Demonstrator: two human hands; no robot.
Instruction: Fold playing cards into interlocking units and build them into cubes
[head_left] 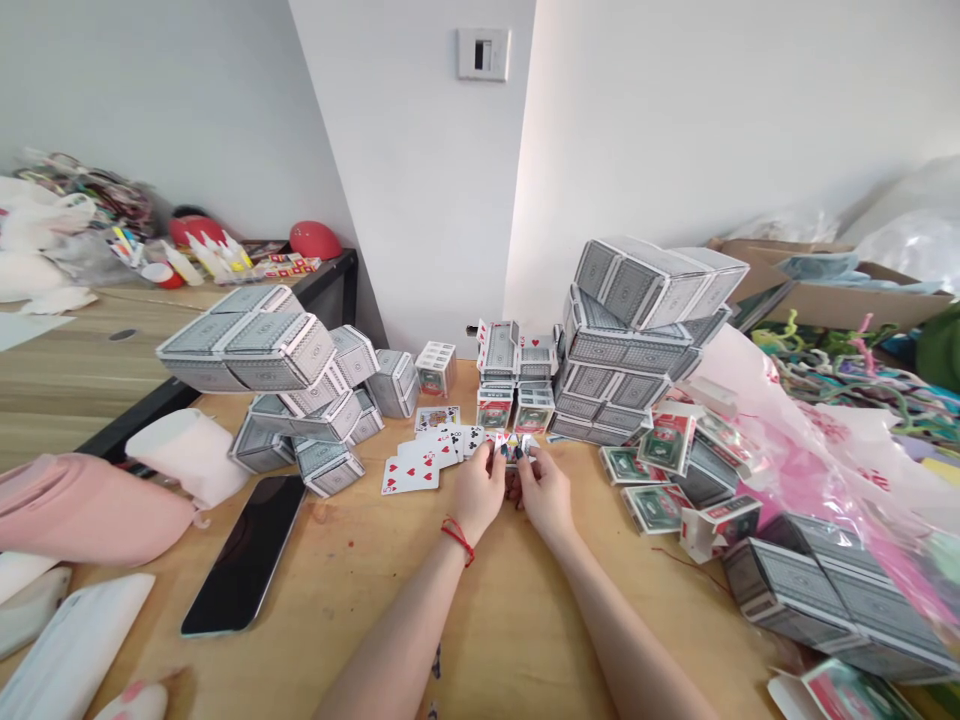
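Between my two hands, at the middle of the table, are playing cards point(512, 447) with a face card on top. My left hand point(480, 484) pinches their left side, a red string bracelet on its wrist. My right hand point(543, 488) grips the right side with thumb and fingers. Left of my left hand, loose cards lie face up in an overlapping spread, a five of hearts point(411, 470) nearest. A king card point(437, 418) lies behind them. Just beyond my hands stand stacked card boxes point(495, 410) with a three of hearts point(535, 345) facing up on top.
Wrapped blocks of card boxes rise in a left stack point(247, 345) and a taller right stack point(619, 340). Emptied card boxes point(664, 440) lie at the right. A black phone point(244, 560) rests at the left near a pink pouch point(90, 495). Pink plastic point(780, 430) covers the right side.
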